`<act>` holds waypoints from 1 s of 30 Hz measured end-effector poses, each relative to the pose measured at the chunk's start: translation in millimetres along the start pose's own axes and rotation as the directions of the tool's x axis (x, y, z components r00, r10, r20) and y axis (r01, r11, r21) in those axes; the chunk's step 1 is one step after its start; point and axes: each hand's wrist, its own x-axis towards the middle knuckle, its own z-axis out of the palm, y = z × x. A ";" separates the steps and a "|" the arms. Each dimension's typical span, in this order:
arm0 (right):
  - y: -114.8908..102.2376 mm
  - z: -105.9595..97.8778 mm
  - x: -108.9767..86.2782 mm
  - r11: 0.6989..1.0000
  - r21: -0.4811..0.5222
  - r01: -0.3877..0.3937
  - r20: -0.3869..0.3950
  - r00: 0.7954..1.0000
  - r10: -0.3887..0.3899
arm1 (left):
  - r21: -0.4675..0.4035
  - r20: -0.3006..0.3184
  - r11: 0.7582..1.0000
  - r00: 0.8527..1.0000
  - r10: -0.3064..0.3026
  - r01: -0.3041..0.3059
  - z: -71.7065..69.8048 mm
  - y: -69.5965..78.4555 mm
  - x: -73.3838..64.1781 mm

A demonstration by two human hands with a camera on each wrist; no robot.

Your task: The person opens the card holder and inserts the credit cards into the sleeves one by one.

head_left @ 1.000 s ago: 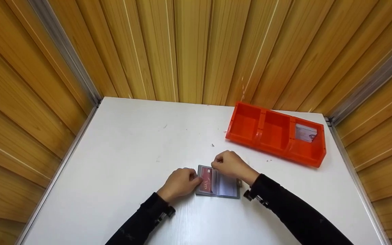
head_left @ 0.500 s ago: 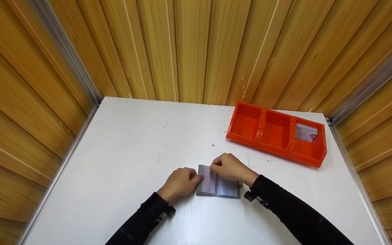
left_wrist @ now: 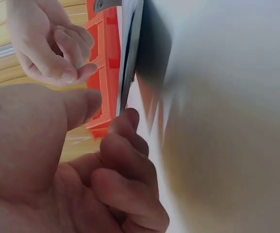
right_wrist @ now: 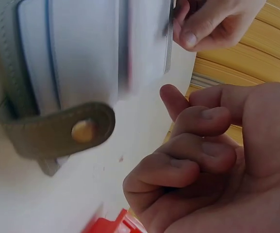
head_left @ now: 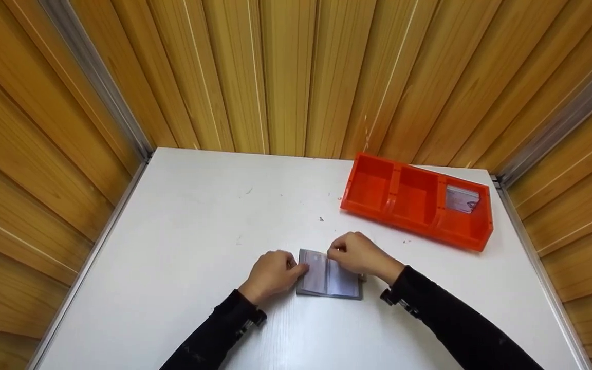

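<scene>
A small grey card holder lies spread on the white table, with clear sleeve pages facing up. My left hand holds its left edge, thumb over the page and fingers at the rim, as the left wrist view also shows. Over the top edge, near the middle fold, is my right hand. Its fingers are curled, and nothing shows between them in the right wrist view. A strap with a brass snap sticks out from the holder's right side.
An orange-red tray with three compartments stands at the back right of the table. Its right compartment contains a stack of cards. Wood-patterned walls enclose the back and sides.
A sleeve page has turned over to the left, covering the red VIP card seen earlier. My right hand moved left with it, then back to the right. The left hand stayed nearly still.
</scene>
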 end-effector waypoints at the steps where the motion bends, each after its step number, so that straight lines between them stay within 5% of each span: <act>1: 1.8 -2.4 -1.3 1.000 -0.009 0.003 -0.003 1.000 -0.003 | 0.011 0.007 1.000 1.000 -0.007 0.007 1.0 0.1 -0.2; 7: 11.2 -28.5 -11.0 0.999 -0.043 0.010 -0.053 0.999 -0.012 | 0.044 0.022 0.998 0.999 -0.036 0.035 5.1 -0.9 -1.3; 17: 27.8 -63.0 -25.9 0.995 -0.050 -0.083 -0.082 0.994 0.079 | 0.030 0.019 0.999 0.999 -0.042 0.042 4.6 -0.2 -1.3; 26: 45.3 -65.6 -37.7 0.986 -0.148 -0.082 0.072 0.993 0.093 | 0.011 0.038 1.000 0.999 -0.026 0.026 4.4 0.2 -0.7; 30: 52.1 -82.6 -41.7 0.985 -0.145 -0.098 0.063 0.992 0.108 | 0.009 0.040 1.000 0.999 -0.022 0.021 4.8 -0.8 0.0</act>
